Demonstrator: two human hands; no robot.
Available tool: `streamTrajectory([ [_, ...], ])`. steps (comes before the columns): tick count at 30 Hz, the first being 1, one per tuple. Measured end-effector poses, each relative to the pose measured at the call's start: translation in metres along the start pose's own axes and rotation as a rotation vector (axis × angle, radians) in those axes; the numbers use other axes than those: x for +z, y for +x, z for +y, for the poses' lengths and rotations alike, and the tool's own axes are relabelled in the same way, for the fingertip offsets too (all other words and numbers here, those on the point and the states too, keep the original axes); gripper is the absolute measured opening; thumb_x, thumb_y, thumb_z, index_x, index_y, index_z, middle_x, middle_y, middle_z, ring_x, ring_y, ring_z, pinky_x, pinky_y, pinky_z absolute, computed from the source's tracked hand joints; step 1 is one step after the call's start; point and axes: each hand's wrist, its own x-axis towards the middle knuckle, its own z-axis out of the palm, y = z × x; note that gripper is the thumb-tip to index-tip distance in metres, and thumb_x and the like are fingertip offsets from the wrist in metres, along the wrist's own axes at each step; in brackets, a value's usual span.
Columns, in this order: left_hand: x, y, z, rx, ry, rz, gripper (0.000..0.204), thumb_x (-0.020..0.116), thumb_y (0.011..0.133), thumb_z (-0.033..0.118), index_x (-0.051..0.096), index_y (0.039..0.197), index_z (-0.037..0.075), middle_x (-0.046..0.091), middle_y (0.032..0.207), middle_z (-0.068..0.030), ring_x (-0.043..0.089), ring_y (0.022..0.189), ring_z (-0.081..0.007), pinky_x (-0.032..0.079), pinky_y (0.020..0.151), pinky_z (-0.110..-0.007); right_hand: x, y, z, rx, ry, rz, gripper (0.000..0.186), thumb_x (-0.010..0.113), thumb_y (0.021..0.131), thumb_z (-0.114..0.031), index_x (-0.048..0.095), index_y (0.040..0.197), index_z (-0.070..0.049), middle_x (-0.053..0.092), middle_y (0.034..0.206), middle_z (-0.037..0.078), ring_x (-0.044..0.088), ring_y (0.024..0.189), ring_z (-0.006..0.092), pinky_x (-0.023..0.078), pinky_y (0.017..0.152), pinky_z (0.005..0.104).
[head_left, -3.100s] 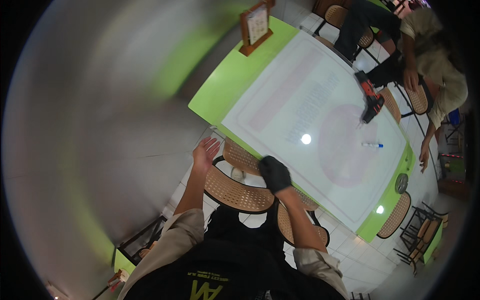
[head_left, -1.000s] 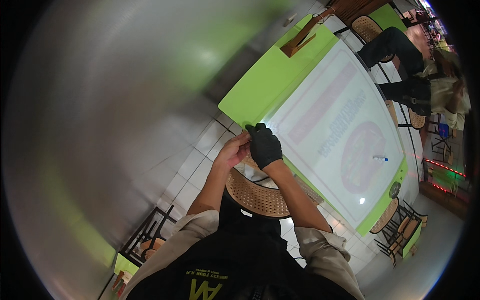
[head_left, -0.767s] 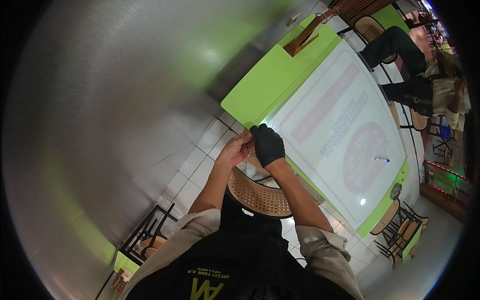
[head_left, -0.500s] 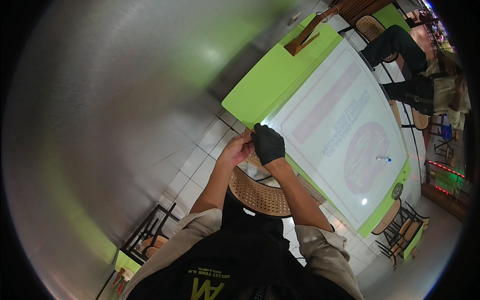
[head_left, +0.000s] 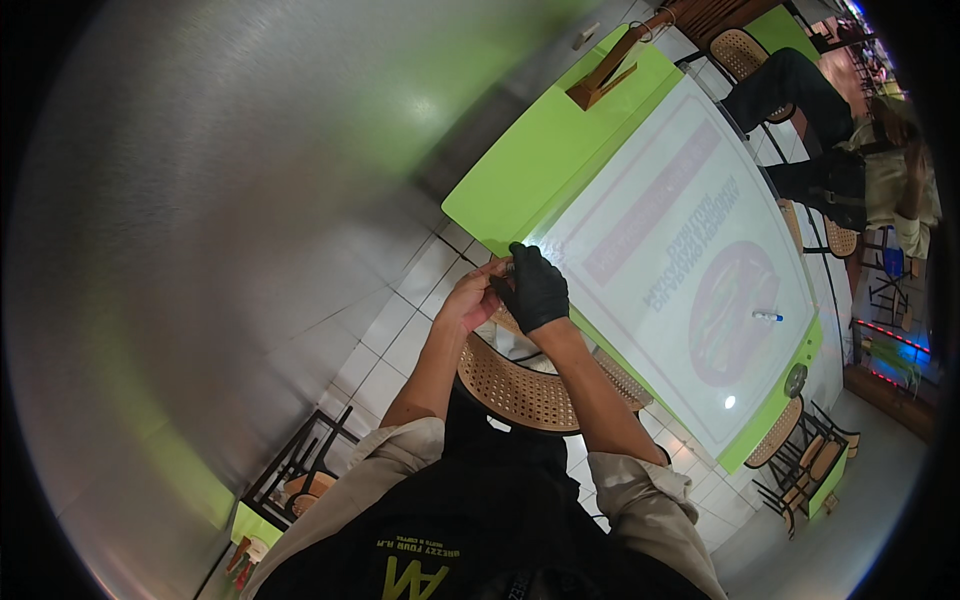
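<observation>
My bare left hand [head_left: 470,298] and my right hand [head_left: 537,287], in a black glove, meet by the near left corner of a green table [head_left: 520,170]. The left palm faces up with its fingers curled toward the glove. My gloved thumb and fingers pinch close to the left fingertips. A small greyish thing [head_left: 510,268] shows between the two hands, mostly hidden, and its kind cannot be made out. Just right of the glove lies a large white sheet [head_left: 620,340] with faded pink and blue print, spread over the table.
A blue-and-white marker [head_left: 767,317] lies on the sheet. A wooden stand [head_left: 600,85] is at the table's far end. A woven-cane chair [head_left: 520,388] stands beneath my hands. A brushed metal surface [head_left: 200,250] fills the left. Another person [head_left: 820,180] sits at the far right.
My gloved thumb has shifted toward my left fingers, and the glove has opened slightly, showing the small greyish thing between the hands. Both forearms stay nearly in place.
</observation>
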Motion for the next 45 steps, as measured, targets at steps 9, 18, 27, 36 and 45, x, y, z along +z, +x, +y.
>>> streamTrajectory([
  [9,0.007,-0.002,0.003,0.001,0.028,0.029,0.026,0.052,0.096,0.005,0.057,0.121,-0.001,0.065,0.109,-0.0077,0.062,0.096,-0.0164,0.052,0.086,-0.029,0.005,0.0,0.0,0.039,-0.022,0.011,0.02,0.063,0.081,-0.017,0.057,0.096,-0.005,0.06,0.09,0.016,0.063,0.081,0.0342,0.052,0.066,0.0441],
  [18,0.01,-0.003,0.002,0.001,0.015,0.053,0.03,0.052,0.097,0.008,0.055,0.125,-0.002,0.064,0.114,-0.0091,0.061,0.1,-0.0165,0.05,0.091,-0.03,0.007,-0.002,0.006,-0.147,-0.106,0.093,0.02,0.062,0.078,-0.012,0.058,0.097,-0.008,0.058,0.085,0.013,0.062,0.081,0.0319,0.051,0.067,0.0422],
  [27,0.006,-0.008,0.001,0.045,0.08,-0.026,0.032,0.054,0.097,0.01,0.055,0.126,-0.002,0.063,0.114,-0.0095,0.061,0.102,-0.0165,0.05,0.091,-0.03,-0.009,-0.016,0.007,0.069,0.158,0.127,0.013,0.057,0.087,-0.015,0.057,0.098,-0.009,0.062,0.087,0.018,0.064,0.08,0.0358,0.051,0.067,0.0462],
  [36,0.004,-0.008,-0.006,0.153,0.085,-0.078,0.034,0.056,0.096,0.01,0.053,0.127,-0.003,0.061,0.12,-0.0111,0.06,0.109,-0.0203,0.049,0.092,-0.029,0.003,-0.046,0.032,0.321,0.379,0.013,0.017,0.057,0.089,-0.023,0.056,0.097,-0.008,0.062,0.085,0.019,0.065,0.078,0.0372,0.051,0.07,0.048],
  [45,-0.001,-0.004,-0.009,0.163,0.07,-0.117,0.034,0.053,0.097,0.009,0.05,0.129,-0.001,0.06,0.12,-0.0086,0.06,0.108,-0.0185,0.049,0.087,-0.028,-0.006,-0.037,0.022,0.042,-0.18,0.016,0.014,0.061,0.082,-0.017,0.058,0.092,-0.007,0.06,0.085,0.012,0.066,0.076,0.03,0.054,0.065,0.0443],
])
